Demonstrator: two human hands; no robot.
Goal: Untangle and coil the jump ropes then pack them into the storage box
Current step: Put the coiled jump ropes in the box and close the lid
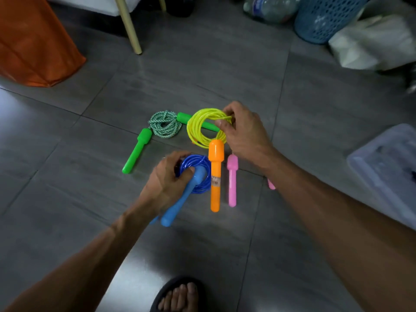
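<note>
Your right hand (243,129) is covering most of the pink rope, so only one pink handle (232,181) and a stub (271,184) are showing. The clear storage box (387,167) is getting cut off by the right edge, contents too blurry to tell.

Grey tile floor (213,70). Orange bag (33,41) at far-left corner, pale chair leg (130,25) just beside it. Blue perforated basket (324,16), plastic bottles (270,7), white bag (373,41) along far-right edge; sandaled foot (177,296) at near edge.
</note>
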